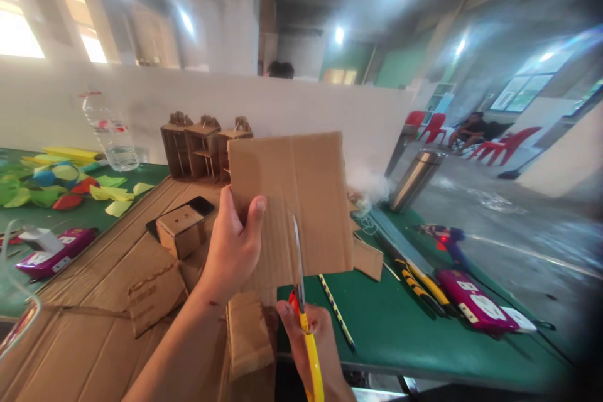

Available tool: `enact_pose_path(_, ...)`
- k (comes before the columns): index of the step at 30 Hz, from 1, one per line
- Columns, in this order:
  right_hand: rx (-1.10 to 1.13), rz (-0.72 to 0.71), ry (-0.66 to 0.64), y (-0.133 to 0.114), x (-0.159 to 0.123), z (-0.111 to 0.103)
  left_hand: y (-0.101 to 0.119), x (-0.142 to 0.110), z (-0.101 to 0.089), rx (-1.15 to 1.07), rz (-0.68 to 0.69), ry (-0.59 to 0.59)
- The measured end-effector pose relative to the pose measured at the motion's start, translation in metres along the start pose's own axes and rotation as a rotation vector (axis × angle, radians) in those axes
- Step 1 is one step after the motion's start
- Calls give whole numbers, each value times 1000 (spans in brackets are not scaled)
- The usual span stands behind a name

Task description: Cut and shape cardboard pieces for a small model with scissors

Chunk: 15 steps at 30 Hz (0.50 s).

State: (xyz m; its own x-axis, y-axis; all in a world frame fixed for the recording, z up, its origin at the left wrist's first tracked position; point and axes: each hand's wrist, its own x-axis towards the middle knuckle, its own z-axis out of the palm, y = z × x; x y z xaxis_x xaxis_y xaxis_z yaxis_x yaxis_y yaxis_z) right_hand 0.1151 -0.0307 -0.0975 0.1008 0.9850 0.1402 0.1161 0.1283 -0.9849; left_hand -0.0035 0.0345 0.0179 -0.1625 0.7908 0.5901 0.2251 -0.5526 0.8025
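My left hand [238, 239] grips a flat, roughly square piece of cardboard [318, 195] by its left side, thumb on the near face. In my right hand [315, 339] is a pair of scissors [311, 352] with yellow and red handles. One scissor blade lies over the front of the cardboard, pointing up from its lower edge; the other blade is hidden. Below the left hand sits a folded cardboard piece [247, 333]. A small cardboard box [181, 229] rests on a dark phone [202, 205] left of that hand.
Cardboard compartments [191, 147] stand by the white partition [367, 113], near a plastic bottle [110, 132]. Coloured paper scraps [56, 185] lie left. A steel flask [417, 179], yellow-black cutters [419, 286], a glue gun [445, 242], a purple power strip [475, 301] and a pencil [336, 311] are right.
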Motion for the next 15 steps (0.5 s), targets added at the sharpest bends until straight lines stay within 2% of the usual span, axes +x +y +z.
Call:
enact_pose_path(2,24,57,-37,-2,0,-1,0,0,0,3,-3,5)
enact_pose_path(7,15,175,-36,-7,-3,-3,0,3,1,2,-10,17)
enact_pose_path(11,-1,163,-49,0,-3,-5,1,1,6,-7,-39,5)
enact_pose_path(15,21,100,-127,7,-1,-7,6,5,5,-2,-34,23)
